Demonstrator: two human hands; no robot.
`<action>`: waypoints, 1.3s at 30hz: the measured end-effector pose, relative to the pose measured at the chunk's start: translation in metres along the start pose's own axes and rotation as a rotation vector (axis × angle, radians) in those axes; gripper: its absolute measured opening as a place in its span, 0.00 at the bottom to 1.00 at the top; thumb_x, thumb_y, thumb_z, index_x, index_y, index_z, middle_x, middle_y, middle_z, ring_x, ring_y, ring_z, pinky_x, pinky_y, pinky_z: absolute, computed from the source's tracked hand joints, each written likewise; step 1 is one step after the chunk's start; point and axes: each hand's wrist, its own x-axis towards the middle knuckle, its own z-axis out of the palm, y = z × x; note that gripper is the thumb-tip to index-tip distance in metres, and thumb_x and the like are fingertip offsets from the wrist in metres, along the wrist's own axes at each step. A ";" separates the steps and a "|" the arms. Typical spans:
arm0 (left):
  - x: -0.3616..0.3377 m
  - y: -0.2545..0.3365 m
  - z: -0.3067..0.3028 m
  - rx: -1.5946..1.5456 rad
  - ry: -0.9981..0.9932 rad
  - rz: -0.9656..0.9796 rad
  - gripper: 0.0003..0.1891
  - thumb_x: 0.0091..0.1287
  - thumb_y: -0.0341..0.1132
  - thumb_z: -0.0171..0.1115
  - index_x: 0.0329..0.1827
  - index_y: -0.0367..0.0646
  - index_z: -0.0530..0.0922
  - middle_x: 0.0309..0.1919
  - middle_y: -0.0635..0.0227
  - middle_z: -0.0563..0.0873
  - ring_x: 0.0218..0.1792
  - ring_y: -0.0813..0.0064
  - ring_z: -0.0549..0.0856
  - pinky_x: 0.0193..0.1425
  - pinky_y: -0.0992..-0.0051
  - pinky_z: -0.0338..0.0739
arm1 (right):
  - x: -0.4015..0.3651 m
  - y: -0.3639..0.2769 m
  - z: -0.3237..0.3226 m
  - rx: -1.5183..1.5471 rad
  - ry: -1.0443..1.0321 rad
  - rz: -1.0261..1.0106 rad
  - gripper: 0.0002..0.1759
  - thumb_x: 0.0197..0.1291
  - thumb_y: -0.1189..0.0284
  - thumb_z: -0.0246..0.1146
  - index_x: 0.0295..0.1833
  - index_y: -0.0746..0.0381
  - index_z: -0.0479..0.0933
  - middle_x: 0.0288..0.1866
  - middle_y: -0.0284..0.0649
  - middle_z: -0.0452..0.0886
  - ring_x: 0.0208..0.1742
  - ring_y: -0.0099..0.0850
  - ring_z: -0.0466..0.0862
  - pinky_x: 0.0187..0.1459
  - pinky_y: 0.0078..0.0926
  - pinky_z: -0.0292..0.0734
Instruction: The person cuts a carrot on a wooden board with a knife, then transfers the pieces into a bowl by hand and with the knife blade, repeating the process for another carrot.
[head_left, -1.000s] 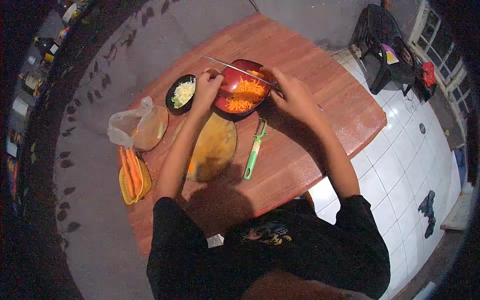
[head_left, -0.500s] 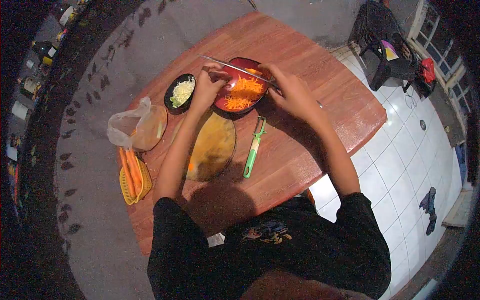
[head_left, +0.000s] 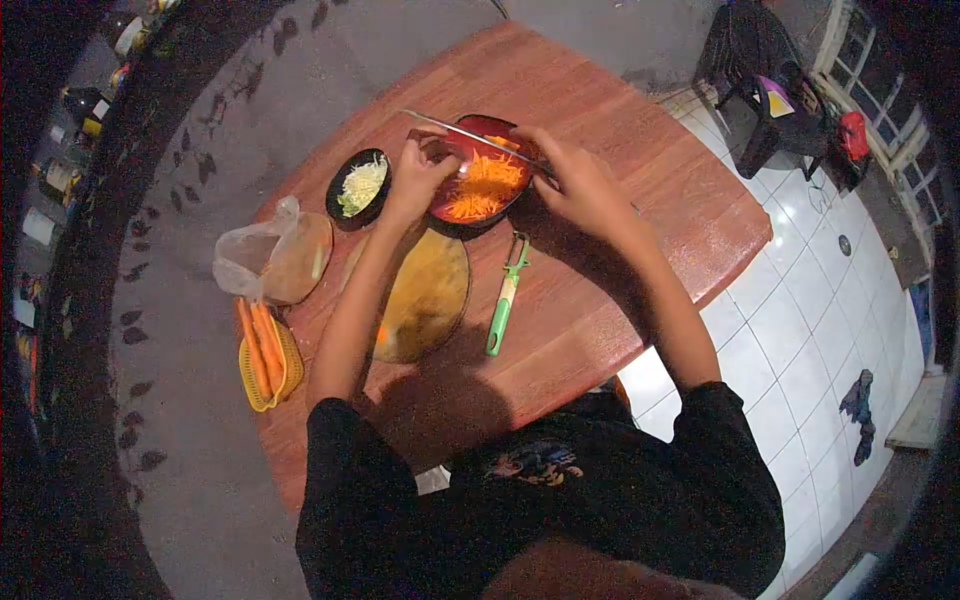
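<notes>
A long knife lies slantwise above a dark-rimmed red bowl, with shredded carrot inside. My right hand is closed on the knife's handle end at the bowl's right side. At the bowl's left edge my left hand has its fingers bent and pinched near the blade; what they hold, if anything, is too small to tell. A round wooden board lies below the bowl, and a green peeler lies to the board's right.
Left of my left hand stands a black bowl of pale shreds. A plastic bag and a yellow basket with carrots are at the left table edge. A black chair stands beyond the table at the upper right.
My left hand's fingers have shifted slightly beside the blade. The knife, my right hand and the bowls have hardly moved.
</notes>
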 end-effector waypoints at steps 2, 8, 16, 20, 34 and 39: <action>-0.001 0.002 0.000 0.023 0.002 -0.028 0.22 0.67 0.22 0.64 0.61 0.41 0.67 0.47 0.63 0.82 0.42 0.75 0.86 0.41 0.76 0.86 | 0.000 0.000 0.001 0.017 -0.005 0.008 0.30 0.62 0.77 0.62 0.70 0.56 0.67 0.63 0.48 0.82 0.56 0.51 0.85 0.54 0.44 0.81; 0.006 -0.004 -0.003 0.109 0.015 0.033 0.12 0.71 0.29 0.60 0.55 0.38 0.76 0.41 0.67 0.84 0.37 0.79 0.86 0.37 0.78 0.83 | 0.001 -0.003 -0.002 0.030 -0.028 0.036 0.31 0.62 0.77 0.62 0.71 0.55 0.66 0.60 0.50 0.83 0.50 0.53 0.86 0.51 0.46 0.81; -0.005 0.012 0.002 0.143 0.106 -0.102 0.10 0.73 0.32 0.58 0.51 0.37 0.82 0.38 0.70 0.86 0.31 0.80 0.85 0.33 0.79 0.81 | -0.001 -0.006 -0.004 0.003 -0.010 0.027 0.31 0.63 0.75 0.63 0.71 0.53 0.66 0.56 0.52 0.84 0.51 0.54 0.86 0.51 0.50 0.80; -0.005 0.011 0.001 0.357 0.130 -0.058 0.11 0.73 0.32 0.58 0.51 0.37 0.83 0.39 0.69 0.87 0.31 0.80 0.86 0.33 0.79 0.81 | -0.001 -0.003 -0.002 0.019 0.013 -0.007 0.30 0.62 0.71 0.60 0.72 0.52 0.65 0.52 0.55 0.85 0.52 0.57 0.85 0.52 0.57 0.80; 0.005 -0.012 -0.006 -0.038 0.022 -0.101 0.11 0.71 0.25 0.56 0.55 0.40 0.77 0.43 0.67 0.85 0.34 0.80 0.85 0.36 0.76 0.85 | -0.001 -0.009 -0.008 0.036 -0.039 0.048 0.28 0.63 0.72 0.59 0.70 0.53 0.68 0.54 0.55 0.84 0.53 0.57 0.84 0.53 0.56 0.80; 0.008 -0.017 -0.009 0.071 0.016 0.020 0.16 0.69 0.21 0.59 0.58 0.41 0.73 0.43 0.65 0.84 0.35 0.77 0.86 0.36 0.76 0.86 | -0.002 -0.001 -0.001 -0.004 0.047 -0.022 0.27 0.63 0.74 0.63 0.69 0.54 0.69 0.49 0.52 0.86 0.45 0.51 0.87 0.46 0.47 0.80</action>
